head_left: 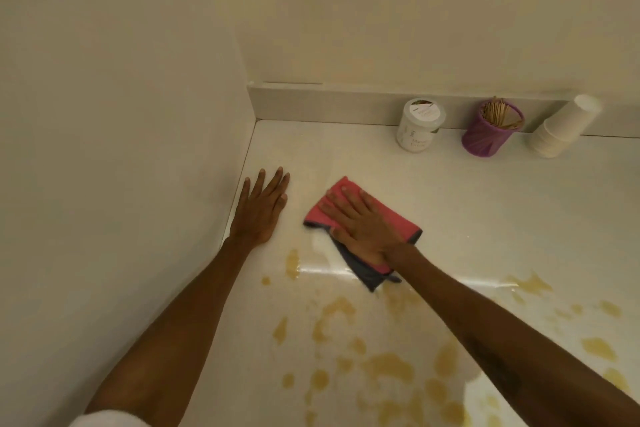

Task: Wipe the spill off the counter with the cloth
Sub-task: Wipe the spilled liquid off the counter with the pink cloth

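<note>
A folded pink cloth (391, 213) with a grey edge lies flat on the white counter (467, 204). My right hand (360, 222) presses down on it with the fingers spread, palm over its middle. The spill (388, 366) is a scatter of yellow-brown puddles and drops nearer to me than the cloth, spreading under my right forearm and out to the right. My left hand (261, 206) rests flat on the counter beside the left wall, fingers apart, holding nothing.
A white wall (121, 149) bounds the counter on the left and a low backsplash (329, 106) runs along the back. Against the backsplash stand a white lidded jar (419, 125), a purple cup of wooden sticks (491, 130) and a tilted stack of white paper cups (564, 126).
</note>
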`<state>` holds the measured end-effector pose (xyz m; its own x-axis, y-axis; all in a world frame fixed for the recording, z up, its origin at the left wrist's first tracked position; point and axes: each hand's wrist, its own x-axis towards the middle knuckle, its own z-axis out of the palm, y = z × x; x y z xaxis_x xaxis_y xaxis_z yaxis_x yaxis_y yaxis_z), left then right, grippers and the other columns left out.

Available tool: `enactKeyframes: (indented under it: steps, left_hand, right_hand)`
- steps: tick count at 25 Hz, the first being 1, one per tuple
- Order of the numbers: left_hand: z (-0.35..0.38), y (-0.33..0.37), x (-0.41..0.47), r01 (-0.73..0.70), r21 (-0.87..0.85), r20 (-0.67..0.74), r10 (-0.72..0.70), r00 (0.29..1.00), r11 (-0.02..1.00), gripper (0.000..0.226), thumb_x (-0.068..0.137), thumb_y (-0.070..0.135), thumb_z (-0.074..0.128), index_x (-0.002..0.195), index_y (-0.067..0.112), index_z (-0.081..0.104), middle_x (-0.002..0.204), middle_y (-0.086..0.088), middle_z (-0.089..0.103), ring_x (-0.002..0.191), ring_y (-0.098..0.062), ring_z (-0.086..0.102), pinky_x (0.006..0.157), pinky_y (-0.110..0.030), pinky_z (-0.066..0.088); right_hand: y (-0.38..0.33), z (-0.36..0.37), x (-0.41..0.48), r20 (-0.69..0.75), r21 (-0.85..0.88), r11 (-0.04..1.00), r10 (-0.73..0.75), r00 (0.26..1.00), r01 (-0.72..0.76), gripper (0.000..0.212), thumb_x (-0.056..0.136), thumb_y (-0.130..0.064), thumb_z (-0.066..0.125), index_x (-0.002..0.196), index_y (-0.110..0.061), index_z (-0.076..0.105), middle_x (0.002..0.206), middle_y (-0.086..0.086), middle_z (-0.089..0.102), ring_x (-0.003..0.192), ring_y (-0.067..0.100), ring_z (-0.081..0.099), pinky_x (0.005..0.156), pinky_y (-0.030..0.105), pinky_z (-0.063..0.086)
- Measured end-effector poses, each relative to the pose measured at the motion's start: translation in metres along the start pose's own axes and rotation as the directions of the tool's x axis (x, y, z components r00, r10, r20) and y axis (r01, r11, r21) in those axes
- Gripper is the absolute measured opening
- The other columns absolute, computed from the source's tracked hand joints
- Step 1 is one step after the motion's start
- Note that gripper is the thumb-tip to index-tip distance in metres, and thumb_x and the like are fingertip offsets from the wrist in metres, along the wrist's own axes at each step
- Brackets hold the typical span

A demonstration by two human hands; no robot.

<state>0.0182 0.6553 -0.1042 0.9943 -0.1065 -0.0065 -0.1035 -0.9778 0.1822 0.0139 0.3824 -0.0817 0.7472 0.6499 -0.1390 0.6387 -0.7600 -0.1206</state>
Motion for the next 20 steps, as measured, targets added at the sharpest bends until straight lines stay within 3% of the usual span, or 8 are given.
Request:
enactKeyframes:
  steps: [3, 5, 9, 12, 15, 17, 20]
  left_hand:
    - [-0.002, 0.002, -0.004, -0.02, -0.035, 0.037, 0.022, 0.999, 0.999, 0.064, 0.099, 0.048, 0.002, 0.159, 0.027, 0.009, 0.168, 0.008, 0.008, 0.156, -0.026, 0.004, 0.125, -0.046, -0.001]
    - [-0.002, -0.001, -0.018, -0.026, -0.08, 0.032, 0.028, 0.999, 0.996, 0.065, 0.098, 0.048, 0.002, 0.159, 0.025, 0.009, 0.167, 0.008, 0.007, 0.156, -0.024, 0.004, 0.125, -0.044, 0.0]
    - [0.001, -0.004, -0.074, 0.009, -0.095, -0.015, -0.011, 1.0, 0.995, 0.064, 0.1, 0.041, 0.003, 0.159, 0.017, 0.014, 0.167, 0.001, 0.011, 0.155, -0.024, 0.008, 0.126, -0.04, 0.004]
    - [0.004, 0.001, -0.096, 0.059, -0.124, -0.075, -0.069, 0.995, 0.991, 0.068, 0.099, 0.038, 0.001, 0.156, 0.007, 0.02, 0.166, -0.007, 0.017, 0.154, -0.025, 0.014, 0.124, -0.031, -0.001]
    - [0.009, -0.004, -0.115, 0.071, -0.078, -0.122, -0.08, 0.989, 0.994, 0.067, 0.104, 0.034, 0.0, 0.15, -0.003, 0.03, 0.159, -0.018, 0.032, 0.147, -0.033, 0.033, 0.121, -0.022, -0.006]
    - [0.012, -0.005, -0.138, 0.075, -0.072, -0.122, -0.084, 0.989, 0.995, 0.062, 0.104, 0.03, 0.004, 0.152, -0.003, 0.026, 0.161, -0.019, 0.027, 0.149, -0.032, 0.027, 0.121, -0.02, -0.01]
    - [0.014, 0.005, -0.174, 0.082, -0.059, -0.114, -0.089, 0.989, 0.995, 0.057, 0.102, 0.022, 0.012, 0.153, -0.001, 0.02, 0.163, -0.016, 0.019, 0.152, -0.032, 0.02, 0.122, -0.023, -0.014]
  right_hand:
    - [-0.02, 0.012, -0.068, 0.038, -0.041, 0.977, -0.209, 0.977, 0.21, 0.058, 0.106, -0.049, 0.01, 0.159, -0.029, -0.001, 0.168, -0.001, -0.008, 0.154, 0.022, -0.016, 0.124, 0.044, -0.012]
    - [0.011, 0.013, -0.1, 0.025, -0.047, 0.969, -0.243, 0.97, 0.244, 0.057, 0.106, -0.05, 0.013, 0.159, -0.033, 0.0, 0.168, -0.004, -0.005, 0.155, 0.019, -0.012, 0.125, 0.042, -0.009]
    - [0.042, 0.006, -0.073, 0.009, 0.005, 0.993, 0.117, 0.993, -0.117, 0.061, 0.094, -0.06, -0.018, 0.151, -0.037, -0.025, 0.167, 0.0, -0.014, 0.154, 0.025, -0.014, 0.125, 0.046, -0.006]
    - [-0.005, -0.003, -0.018, -0.016, 0.104, 0.982, 0.159, 0.987, -0.157, 0.066, 0.093, -0.06, -0.015, 0.154, -0.034, -0.013, 0.167, 0.0, -0.012, 0.154, 0.026, -0.014, 0.125, 0.048, -0.007]
    - [-0.07, 0.007, 0.004, -0.015, 0.047, 0.999, -0.016, 1.0, 0.016, 0.068, 0.095, -0.058, -0.01, 0.157, -0.032, -0.002, 0.168, -0.003, -0.007, 0.154, 0.025, -0.013, 0.125, 0.049, -0.006]
    - [-0.096, 0.018, -0.017, 0.008, -0.062, 0.98, -0.188, 0.982, 0.188, 0.06, 0.102, -0.053, 0.002, 0.158, -0.032, 0.002, 0.168, -0.004, -0.004, 0.155, 0.025, -0.01, 0.124, 0.047, -0.007]
    - [-0.069, 0.025, -0.077, 0.016, -0.109, 0.879, -0.466, 0.885, 0.464, 0.055, 0.107, -0.047, 0.022, 0.159, -0.034, 0.009, 0.168, -0.005, 0.006, 0.156, 0.024, -0.003, 0.124, 0.042, -0.006]
